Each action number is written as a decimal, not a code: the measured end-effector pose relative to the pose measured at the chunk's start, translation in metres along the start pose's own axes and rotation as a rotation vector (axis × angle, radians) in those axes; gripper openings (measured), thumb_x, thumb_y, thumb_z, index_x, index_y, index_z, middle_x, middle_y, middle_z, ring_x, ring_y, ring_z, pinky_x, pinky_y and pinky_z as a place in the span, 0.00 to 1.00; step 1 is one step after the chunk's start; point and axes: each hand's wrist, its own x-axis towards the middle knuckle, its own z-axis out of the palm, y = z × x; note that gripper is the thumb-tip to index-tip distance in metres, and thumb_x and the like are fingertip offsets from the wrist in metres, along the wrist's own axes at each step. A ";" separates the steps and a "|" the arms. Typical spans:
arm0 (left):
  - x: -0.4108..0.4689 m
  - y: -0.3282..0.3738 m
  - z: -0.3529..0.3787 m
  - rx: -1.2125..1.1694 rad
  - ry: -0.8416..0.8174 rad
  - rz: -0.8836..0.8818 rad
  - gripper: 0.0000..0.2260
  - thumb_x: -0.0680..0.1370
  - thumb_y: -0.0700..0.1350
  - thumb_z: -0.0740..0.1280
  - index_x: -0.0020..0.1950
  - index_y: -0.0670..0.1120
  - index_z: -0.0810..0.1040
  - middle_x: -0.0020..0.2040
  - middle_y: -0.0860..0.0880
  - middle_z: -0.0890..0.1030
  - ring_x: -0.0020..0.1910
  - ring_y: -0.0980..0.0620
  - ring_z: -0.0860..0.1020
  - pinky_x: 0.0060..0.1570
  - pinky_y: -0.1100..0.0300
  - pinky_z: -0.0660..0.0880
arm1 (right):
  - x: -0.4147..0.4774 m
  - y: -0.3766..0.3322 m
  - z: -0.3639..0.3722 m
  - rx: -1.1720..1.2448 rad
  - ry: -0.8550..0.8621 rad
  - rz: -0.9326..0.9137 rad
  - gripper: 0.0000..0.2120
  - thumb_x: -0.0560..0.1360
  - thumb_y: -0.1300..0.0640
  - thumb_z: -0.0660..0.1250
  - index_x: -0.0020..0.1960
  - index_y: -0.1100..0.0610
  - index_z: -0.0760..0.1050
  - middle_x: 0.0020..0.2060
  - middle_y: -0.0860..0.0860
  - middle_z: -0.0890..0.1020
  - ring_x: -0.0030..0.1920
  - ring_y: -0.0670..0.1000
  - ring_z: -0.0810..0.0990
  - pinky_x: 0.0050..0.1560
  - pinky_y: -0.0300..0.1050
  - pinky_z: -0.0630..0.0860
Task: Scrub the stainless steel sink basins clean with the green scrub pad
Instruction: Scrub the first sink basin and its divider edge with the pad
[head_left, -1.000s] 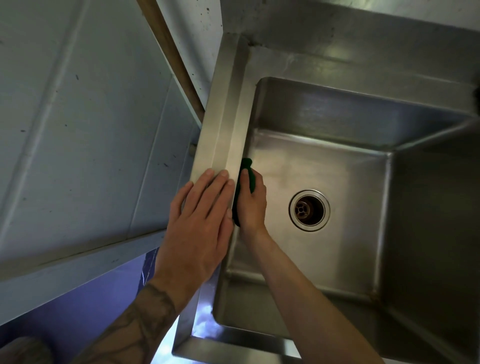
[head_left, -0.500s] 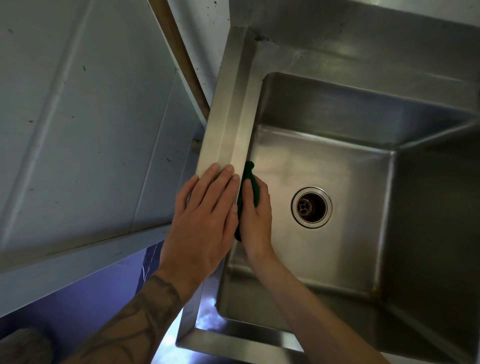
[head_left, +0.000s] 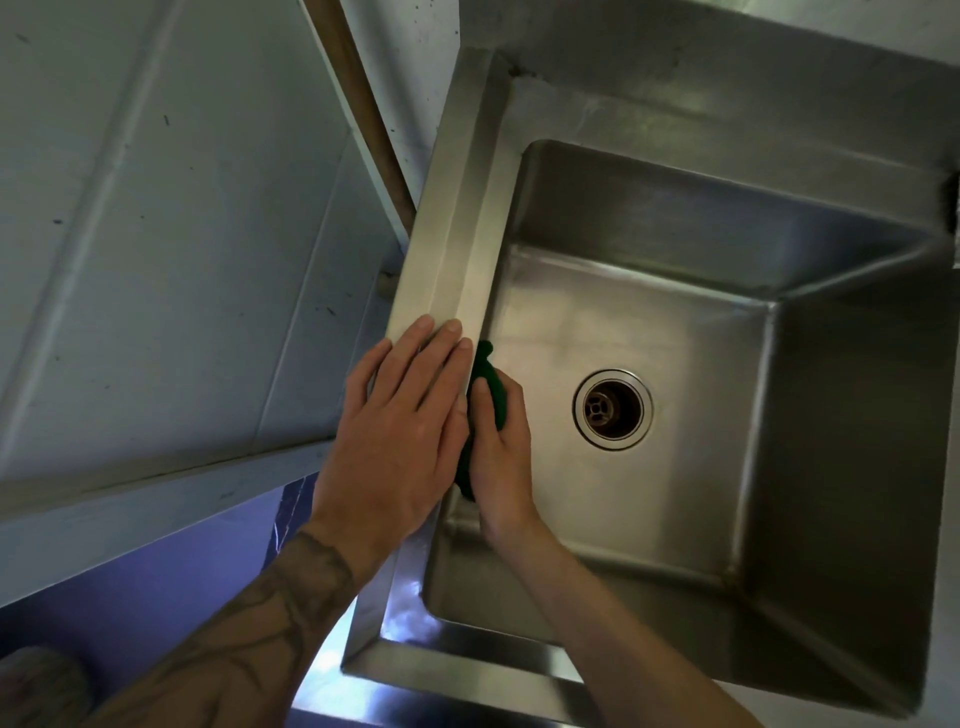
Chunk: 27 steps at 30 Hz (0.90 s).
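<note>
Scuffed pale wall panels (head_left: 156, 234), wooden strip (head_left: 363, 114), purple floor (head_left: 130, 613)

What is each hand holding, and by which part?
Right hand grips the green scrub pad across its back, inside the basin. Left hand holds nothing; it rests flat on the sink rim.

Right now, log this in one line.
left hand flat on stainless steel sink rim | right hand holds green scrub pad against basin wall

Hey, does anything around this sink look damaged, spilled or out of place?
Nothing stands out. The right hand holds the green scrub pad against the left wall of the basin; the left hand lies flat on the sink rim. Only dark specks mark the wall panel.
</note>
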 end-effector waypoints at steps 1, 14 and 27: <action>0.001 0.001 0.000 -0.001 0.009 0.000 0.23 0.88 0.50 0.52 0.79 0.41 0.71 0.79 0.41 0.72 0.81 0.41 0.67 0.78 0.41 0.63 | 0.010 0.000 -0.001 -0.025 -0.005 0.029 0.17 0.85 0.45 0.61 0.71 0.49 0.74 0.64 0.51 0.79 0.65 0.51 0.79 0.68 0.54 0.76; 0.003 0.003 -0.006 -0.032 -0.006 -0.016 0.24 0.88 0.50 0.52 0.78 0.40 0.73 0.78 0.40 0.73 0.79 0.39 0.69 0.76 0.37 0.68 | 0.010 -0.003 -0.007 -0.096 -0.074 0.111 0.17 0.87 0.51 0.59 0.73 0.56 0.70 0.65 0.56 0.78 0.65 0.56 0.78 0.69 0.59 0.74; 0.000 0.001 -0.003 -0.053 -0.003 -0.010 0.24 0.88 0.50 0.52 0.80 0.40 0.70 0.80 0.41 0.71 0.81 0.41 0.66 0.77 0.37 0.66 | 0.007 0.010 -0.006 -0.149 -0.066 0.205 0.16 0.86 0.52 0.62 0.70 0.57 0.69 0.64 0.60 0.77 0.64 0.60 0.78 0.68 0.61 0.74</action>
